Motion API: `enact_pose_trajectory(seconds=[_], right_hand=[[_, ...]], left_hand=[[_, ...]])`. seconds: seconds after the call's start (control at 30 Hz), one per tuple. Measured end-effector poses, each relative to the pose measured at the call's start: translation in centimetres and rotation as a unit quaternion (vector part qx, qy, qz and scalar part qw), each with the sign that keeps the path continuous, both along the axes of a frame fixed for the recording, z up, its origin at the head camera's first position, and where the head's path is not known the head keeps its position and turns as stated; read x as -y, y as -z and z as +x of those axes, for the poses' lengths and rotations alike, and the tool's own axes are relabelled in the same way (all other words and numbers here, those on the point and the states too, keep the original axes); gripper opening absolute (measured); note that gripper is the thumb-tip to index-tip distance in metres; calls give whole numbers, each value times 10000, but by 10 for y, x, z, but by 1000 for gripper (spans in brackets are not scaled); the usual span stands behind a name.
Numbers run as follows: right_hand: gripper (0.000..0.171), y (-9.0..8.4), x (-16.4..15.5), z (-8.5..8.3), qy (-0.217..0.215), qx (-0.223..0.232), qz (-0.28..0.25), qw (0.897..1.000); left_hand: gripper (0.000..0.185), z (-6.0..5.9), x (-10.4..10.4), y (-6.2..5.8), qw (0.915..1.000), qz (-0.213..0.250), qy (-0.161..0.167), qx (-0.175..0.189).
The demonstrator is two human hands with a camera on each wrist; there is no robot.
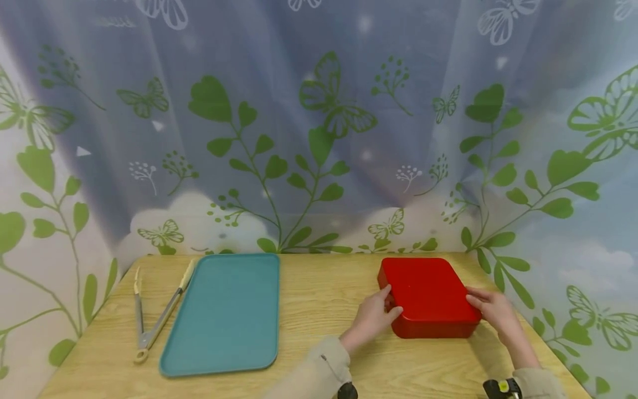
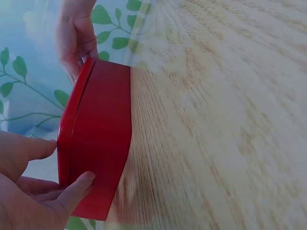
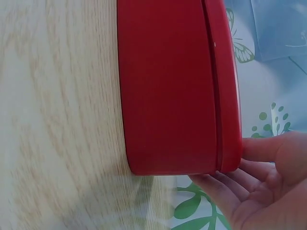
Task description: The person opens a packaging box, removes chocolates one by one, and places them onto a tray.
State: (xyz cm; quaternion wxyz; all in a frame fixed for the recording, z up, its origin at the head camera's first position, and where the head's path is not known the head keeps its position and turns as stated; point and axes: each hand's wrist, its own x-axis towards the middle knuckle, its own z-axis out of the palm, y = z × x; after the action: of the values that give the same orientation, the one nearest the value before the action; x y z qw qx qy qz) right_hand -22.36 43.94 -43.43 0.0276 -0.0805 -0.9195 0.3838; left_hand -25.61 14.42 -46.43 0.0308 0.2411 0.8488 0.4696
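A red lidded box (image 1: 428, 291) sits on the right part of the table, its lid on and a thin seam running round under the lid's edge. My left hand (image 1: 371, 320) holds the box's left side near the front corner, thumb and fingers at the lid and the side wall. On the opposite side my right hand (image 1: 495, 311) grips the lid edge; in the right wrist view, the thumb (image 3: 264, 148) lies on the lid's top and the fingers bend round the side. The lid hides whatever is inside.
A teal rectangular tray (image 1: 224, 316) lies on the left half of the wooden table (image 1: 326, 293). Left of it, metal tongs (image 1: 163, 316) with cream tips lie spread apart. A curtain (image 1: 279, 138) printed with leaves and butterflies hangs behind the table.
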Motion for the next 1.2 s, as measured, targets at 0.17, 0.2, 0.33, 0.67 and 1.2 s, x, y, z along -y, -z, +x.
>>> enact_pose_trajectory(seconds=[0.17,0.2,0.33,0.67,1.2], right_hand=[[49,2,4,-3,14,-37,-55,10000],[50,2,5,-3,9,-34,-90,10000],[52,3,11,-4,-7,29,-297,9996],[54,5,35,-4,-117,34,-840,9964],[53,8,67,-7,-673,248,-1565,9851]], left_hand=[[60,-1,3,-1,9999,58,-95,83],[60,-2,4,-1,9999,54,-121,111],[59,-3,9,-2,9995,74,-232,177],[57,-7,33,1,9978,329,-474,334],[55,-13,90,0,9679,2035,-255,1455]])
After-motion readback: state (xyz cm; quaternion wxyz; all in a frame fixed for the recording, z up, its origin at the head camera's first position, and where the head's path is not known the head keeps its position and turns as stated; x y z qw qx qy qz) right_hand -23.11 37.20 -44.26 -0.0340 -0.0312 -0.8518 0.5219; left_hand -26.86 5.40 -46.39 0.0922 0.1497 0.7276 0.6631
